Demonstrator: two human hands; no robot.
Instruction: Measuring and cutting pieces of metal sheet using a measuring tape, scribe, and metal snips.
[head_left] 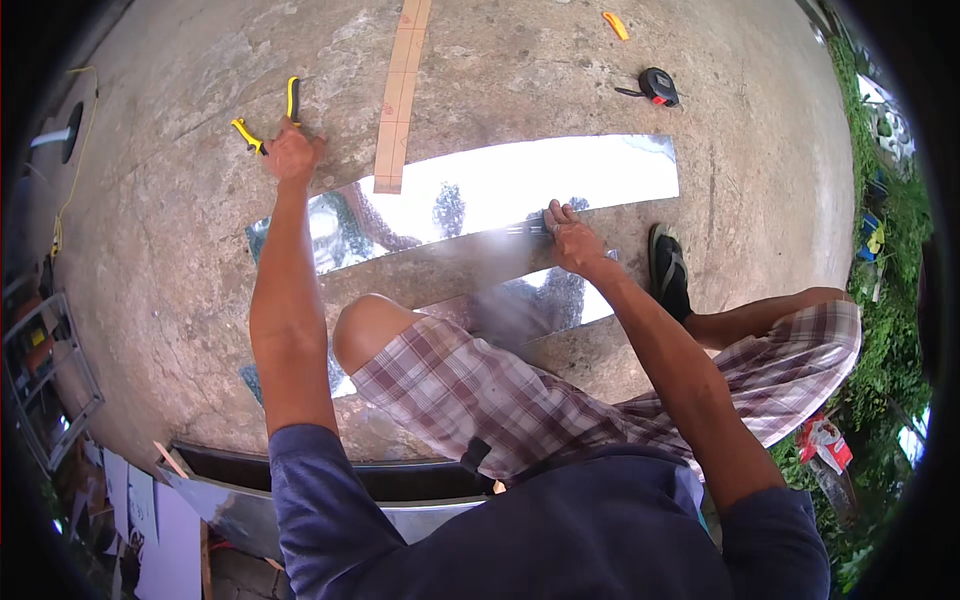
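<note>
At the lower centre, a smaller shiny sheet (560, 300) is partly covered by the bent leg. Above it, a slim dark object (522, 229) is grasped by the right hand (580, 245), whose fingertips are set at the lower edge of a long shiny sheet (560, 175). This sheet is laid crosswise on the concrete floor (765, 200), its right end slightly higher. Beyond its left end, at the upper left, the middle of a yellow-and-black tool (293, 98) is covered by the left hand (293, 152); its spread handles are pointed up and leftward, well apart from the right hand. Whether the left fingers are clenched cannot be told. The long sheet's upper edge is overlapped by a tan strip (401, 90); a tape measure (659, 87) is seen at the upper right.
</note>
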